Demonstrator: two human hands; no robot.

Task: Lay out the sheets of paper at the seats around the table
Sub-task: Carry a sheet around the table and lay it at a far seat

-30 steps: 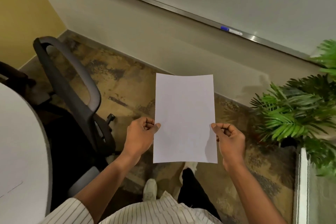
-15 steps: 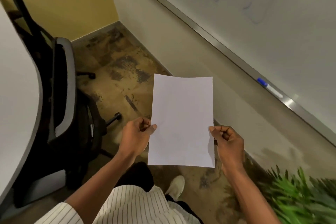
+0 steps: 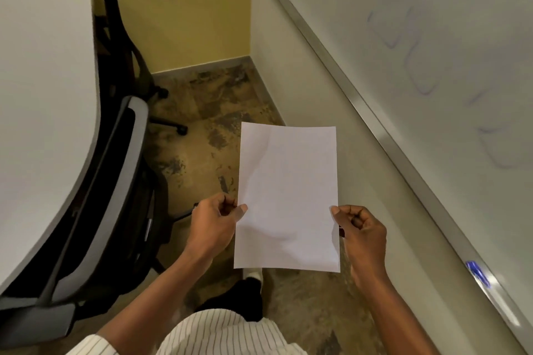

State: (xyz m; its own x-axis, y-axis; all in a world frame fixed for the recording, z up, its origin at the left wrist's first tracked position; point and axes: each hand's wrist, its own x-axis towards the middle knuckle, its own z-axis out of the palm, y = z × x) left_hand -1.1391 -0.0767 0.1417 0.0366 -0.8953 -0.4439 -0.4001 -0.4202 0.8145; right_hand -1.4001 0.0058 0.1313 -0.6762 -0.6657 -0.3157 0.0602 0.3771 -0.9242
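One sheet of paper point(image 3: 287, 196) is held in the air over the floor, its long axis running straight away from the person. The left hand point(image 3: 215, 223) pinches its left edge and the right hand point(image 3: 360, 232) its right edge, both low down. The table point(image 3: 43, 101) lies well to the left, one chair point(image 3: 95, 210) tucked against it.

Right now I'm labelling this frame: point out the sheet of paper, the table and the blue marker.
sheet of paper point(image 3: 288, 196), head view, its middle.
table point(image 3: 43, 95), head view, bare top.
blue marker point(image 3: 477, 274), head view, its cap.

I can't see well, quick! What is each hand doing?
Left hand: closed, pinching the white paper sheet's left edge.
Right hand: closed, pinching its right edge.
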